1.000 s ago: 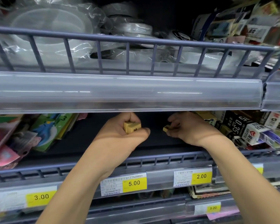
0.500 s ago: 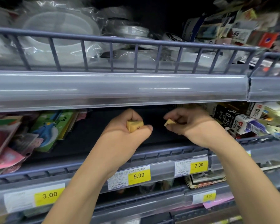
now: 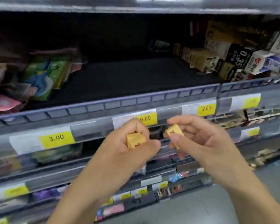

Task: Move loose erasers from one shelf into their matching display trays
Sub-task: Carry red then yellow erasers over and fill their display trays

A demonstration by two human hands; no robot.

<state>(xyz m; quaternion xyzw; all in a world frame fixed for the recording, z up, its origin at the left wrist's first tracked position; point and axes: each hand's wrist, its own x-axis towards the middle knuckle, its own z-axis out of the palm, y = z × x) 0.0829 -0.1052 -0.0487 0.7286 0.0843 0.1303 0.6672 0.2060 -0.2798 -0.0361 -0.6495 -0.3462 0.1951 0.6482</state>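
My left hand [image 3: 132,147] grips a small yellow-tan eraser block [image 3: 135,140] between curled fingers and thumb. My right hand [image 3: 199,141] pinches a second yellow-tan eraser [image 3: 174,131] of the same kind. Both hands are held out in front of the shelf's price rail [image 3: 90,131], below the dark middle shelf [image 3: 123,80]. A row of tan eraser boxes [image 3: 194,58] stands at the right of that shelf. The image is blurred by motion.
Green and pink packets [image 3: 44,78] lie at the shelf's left. Black and white lead boxes [image 3: 247,62] crowd the right end. Yellow price tags line the rails. Lower shelves [image 3: 136,196] with small goods run below, and grey floor [image 3: 208,204] shows at the bottom right.
Both hands have come out from inside the shelf and dropped below its front rail, each still holding its eraser. The view has tilted down, so the upper shelf is out of sight.
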